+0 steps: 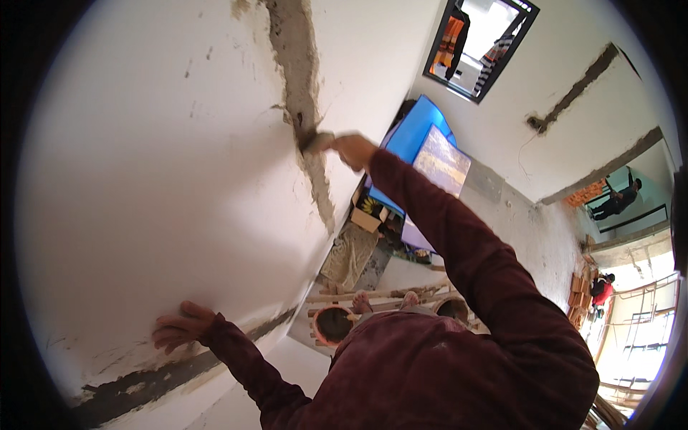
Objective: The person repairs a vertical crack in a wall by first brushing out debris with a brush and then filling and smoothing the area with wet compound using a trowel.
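Against one wall [143,179], two hands: right hand [352,150] (trowel [315,141]), left hand [183,326].

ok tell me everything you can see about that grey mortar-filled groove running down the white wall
The grey mortar-filled groove is a rough channel cut into the smooth white plastered wall. It runs from the top of the picture down to about mid-wall, curving with the lens. Its filling looks coarse, cement-like and uneven, with ragged edges and chipped plaster beside it. The right hand presses a small mortar-smeared tool against it partway down. The left hand rests flat on the wall well away, near a separate dark groove.
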Demonstrator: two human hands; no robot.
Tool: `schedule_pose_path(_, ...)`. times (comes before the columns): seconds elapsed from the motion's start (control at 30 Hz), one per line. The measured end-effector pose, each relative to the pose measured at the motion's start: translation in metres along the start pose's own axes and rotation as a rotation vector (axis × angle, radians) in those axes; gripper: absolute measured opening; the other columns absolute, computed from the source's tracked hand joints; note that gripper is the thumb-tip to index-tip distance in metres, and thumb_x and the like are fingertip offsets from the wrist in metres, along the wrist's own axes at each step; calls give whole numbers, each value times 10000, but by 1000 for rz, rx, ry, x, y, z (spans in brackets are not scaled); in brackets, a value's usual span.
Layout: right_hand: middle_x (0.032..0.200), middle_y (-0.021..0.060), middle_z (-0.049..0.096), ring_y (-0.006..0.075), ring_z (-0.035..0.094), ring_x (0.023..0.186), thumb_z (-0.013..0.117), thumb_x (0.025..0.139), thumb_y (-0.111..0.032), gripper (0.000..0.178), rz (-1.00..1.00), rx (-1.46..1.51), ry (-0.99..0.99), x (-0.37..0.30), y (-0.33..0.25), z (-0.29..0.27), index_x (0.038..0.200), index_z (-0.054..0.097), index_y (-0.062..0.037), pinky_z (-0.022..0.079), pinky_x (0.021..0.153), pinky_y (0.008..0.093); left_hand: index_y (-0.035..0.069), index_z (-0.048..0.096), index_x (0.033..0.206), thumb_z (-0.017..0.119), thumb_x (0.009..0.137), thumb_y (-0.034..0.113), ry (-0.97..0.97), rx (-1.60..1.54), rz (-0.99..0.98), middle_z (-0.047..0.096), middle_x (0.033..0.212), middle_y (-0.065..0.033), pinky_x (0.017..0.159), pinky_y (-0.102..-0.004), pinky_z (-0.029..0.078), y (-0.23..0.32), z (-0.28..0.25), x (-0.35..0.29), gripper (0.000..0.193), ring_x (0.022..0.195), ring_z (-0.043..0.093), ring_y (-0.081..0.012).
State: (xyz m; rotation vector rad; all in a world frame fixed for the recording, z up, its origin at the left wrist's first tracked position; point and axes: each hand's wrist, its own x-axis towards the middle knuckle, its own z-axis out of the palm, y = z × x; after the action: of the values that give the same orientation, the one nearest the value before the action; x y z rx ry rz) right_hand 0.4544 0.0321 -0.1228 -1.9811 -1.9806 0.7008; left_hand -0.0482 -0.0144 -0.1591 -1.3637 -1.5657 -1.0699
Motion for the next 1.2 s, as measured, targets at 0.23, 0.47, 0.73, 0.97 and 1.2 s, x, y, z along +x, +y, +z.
schedule_pose_path(0.23, 585, -36, 441, 52, 388, 457, 466, 888, -14, 347, -199, 1119, 83, -81, -70, -133, 1187, 624, -91, 304, 388, 225, 118, 153, 1535, 376, 974, 513, -209, -25, 18, -2, 1588, -209, 1078, -687, -16, 19, -12, -27, 721, 1423, -45, -511)
schedule_pose_path(0.47, 1199, 123, 637, 239, 584, 1098, 483, 976, -286, 342, -334, 621, 458, -63, -5, 5, 1219, 604, -78, 431, 984, 367, 86, 324, 1483, 550, 932, 300, -1589, -958, -211, 188, 1546, -261, 1159, -494, 163, 97, -48, -279, 632, 1450, 129, -403)
schedule_pose_path(0.73, 1146, 172, 640, 324, 604, 1042, 466, 938, -250, 295, 233, 642, 356, -301, 162, 223, 1149, 591, -86, 472, 874, 424, 107, 328, 1482, 539, 862, 485, -2557, -434, 962, 175, 1548, -258, 1152, -514, 158, 135, -142, -382, 756, 1442, 147, -407)
schedule_pose_path(0.97, 908, 216, 689, 373, 668, 911, 632, 763, -284, 323, 1479, 636, 185, -576, 219, 369, 957, 692, -33, 530, 779, 446, 126, 332, 1482, 530, 800, 646, -2482, -173, 1400, 164, 1549, -255, 1147, -531, 153, 156, -165, -407, 880, 1436, 164, -410)
schedule_pose_path(1.2, 982, 202, 689, 351, 671, 932, 551, 828, -297, 325, 1876, 560, 126, -654, 266, 550, 990, 698, -55, 520, 817, 462, 181, 351, 1479, 445, 849, 695, -2334, -432, 1669, 177, 1554, -228, 1155, -549, 101, 173, -179, -442, 818, 1459, 136, -324)
